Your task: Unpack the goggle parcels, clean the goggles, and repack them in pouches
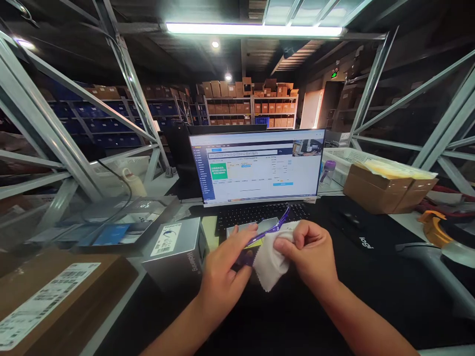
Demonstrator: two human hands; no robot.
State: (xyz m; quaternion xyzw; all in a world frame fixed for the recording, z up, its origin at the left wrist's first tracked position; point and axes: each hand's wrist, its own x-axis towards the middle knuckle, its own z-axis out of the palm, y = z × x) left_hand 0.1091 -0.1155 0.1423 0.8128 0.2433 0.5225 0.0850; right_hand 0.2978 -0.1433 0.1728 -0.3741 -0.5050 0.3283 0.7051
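Purple-framed glasses [272,228] are held up in front of the keyboard, one slender arm pointing to the upper right. My left hand [225,264] grips them at the left, with fingers above and thumb below a dark lens-like part. A white cloth [272,264] with a zigzag edge hangs over their right part. My right hand [315,252] pinches this cloth between thumb and curled fingers; the cloth covers what lies beneath. Behind my hands, an open grey box [274,222] is partly hidden. A closed grey box [181,242] with a white label stands left of my left hand.
A lit monitor [260,173] stands behind the black keyboard [233,216]. To the right are a mouse [351,220], a cardboard box [386,190] and an orange tape dispenser [436,227]. A large carton [63,296] occupies the front left. Metal posts frame both sides.
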